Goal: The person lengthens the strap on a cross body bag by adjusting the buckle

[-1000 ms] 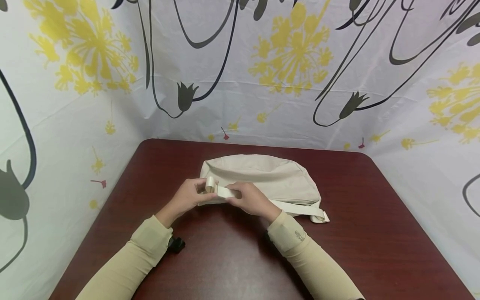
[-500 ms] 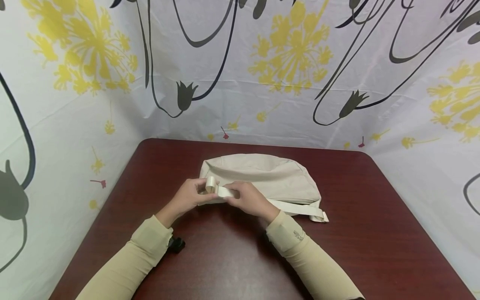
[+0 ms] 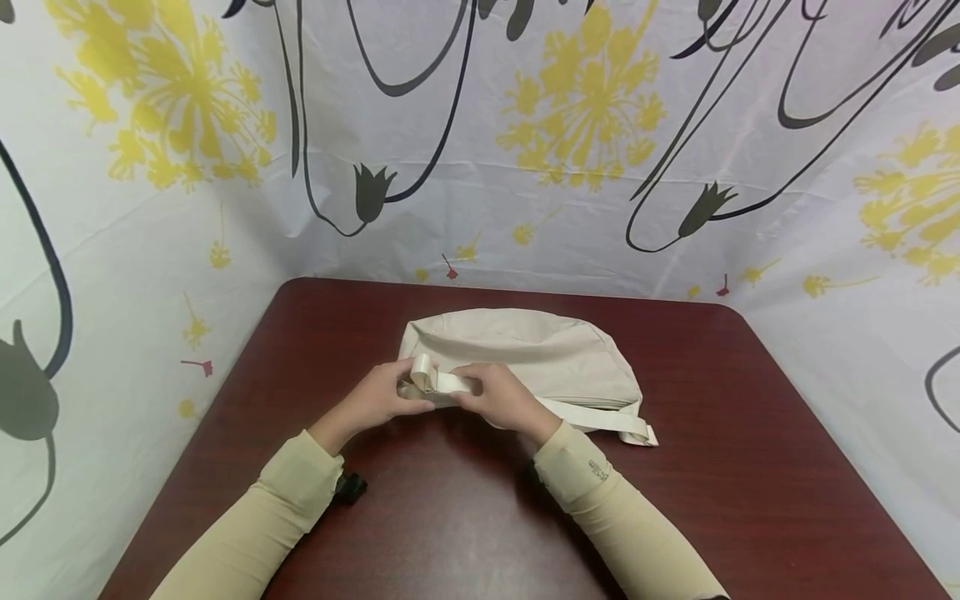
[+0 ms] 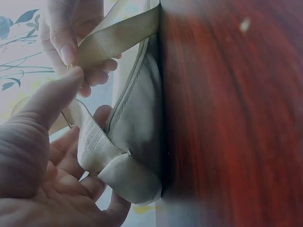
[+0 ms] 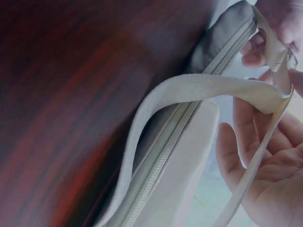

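The pale bag (image 3: 540,358) lies on the desk (image 3: 450,517), and its strap (image 4: 118,42) is raised at the bag's near left end. The right hand (image 3: 502,400) has a narrow grip, pinching the strap between thumb and fingers just in front of the bag. The left hand (image 3: 378,392) sits at the bag's left end with the strap and a thin, metal-looking slider (image 5: 291,57) between thumb and fingers; whether its grip is tight I cannot tell. The bag looks light and soft, likely to sag if lifted by one end and best taken by both ends. The strap should bend easily yet hold a fold, with a smooth face that may slip, so pinching it flat close to the slider seems surest; nothing looks fragile. The bag's long axis runs from left to right across the desk, its zipper (image 5: 156,168) along the near edge and its rounded side pointing away from the person. The strap's right-hand stretch follows that near edge.
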Demonstrator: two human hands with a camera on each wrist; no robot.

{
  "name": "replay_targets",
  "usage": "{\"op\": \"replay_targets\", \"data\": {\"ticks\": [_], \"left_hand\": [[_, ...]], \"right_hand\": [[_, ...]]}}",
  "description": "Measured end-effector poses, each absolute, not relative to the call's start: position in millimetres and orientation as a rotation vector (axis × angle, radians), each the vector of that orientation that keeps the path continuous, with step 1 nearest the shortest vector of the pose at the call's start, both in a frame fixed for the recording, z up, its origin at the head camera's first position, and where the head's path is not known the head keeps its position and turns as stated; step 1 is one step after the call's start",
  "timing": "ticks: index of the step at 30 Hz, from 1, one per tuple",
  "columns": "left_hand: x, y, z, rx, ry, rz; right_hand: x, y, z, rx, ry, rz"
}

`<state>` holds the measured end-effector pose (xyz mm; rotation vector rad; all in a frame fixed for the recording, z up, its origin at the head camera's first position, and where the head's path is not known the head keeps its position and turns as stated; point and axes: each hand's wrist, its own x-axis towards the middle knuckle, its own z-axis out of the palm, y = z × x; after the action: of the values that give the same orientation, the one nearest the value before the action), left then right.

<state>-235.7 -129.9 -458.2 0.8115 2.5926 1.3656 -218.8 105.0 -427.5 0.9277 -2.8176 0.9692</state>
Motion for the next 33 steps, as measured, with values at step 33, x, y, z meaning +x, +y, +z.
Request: {"op": "replay_targets", "data": {"ticks": [33], "left_hand": [[-231.9, -127.9, -452.4, 0.826, 2.658, 1.354]], "right_hand": [[-220.1, 104.6, -430.4, 0.962, -2.825, 0.991]]}}
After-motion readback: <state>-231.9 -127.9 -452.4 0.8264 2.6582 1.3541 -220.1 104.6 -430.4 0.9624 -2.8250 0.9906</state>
